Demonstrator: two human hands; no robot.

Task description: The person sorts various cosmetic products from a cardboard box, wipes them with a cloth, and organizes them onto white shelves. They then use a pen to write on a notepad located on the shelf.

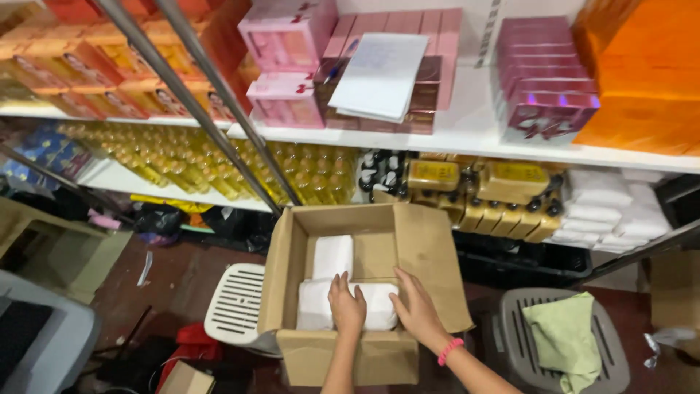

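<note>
An open cardboard box (418, 248) rests on a white plastic stool (235, 300). Inside lie white wrapped packets (332, 257), one upright at the back and a flat one (315, 306) at the front. My left hand (345, 306) presses down on the front packet, fingers together. My right hand (415, 308), with a pink band at the wrist, lies flat on the same packet's right end, against the box's right wall. Neither hand closes around anything.
White shelves (467, 135) behind hold pink boxes (288, 33), orange boxes (642, 73), a paper pad (379, 73), yellow bottles (182, 164) and white packets (609, 208). A grey stool (620, 368) with a green cloth (565, 339) stands right. Metal bars (197, 102) slant across the left.
</note>
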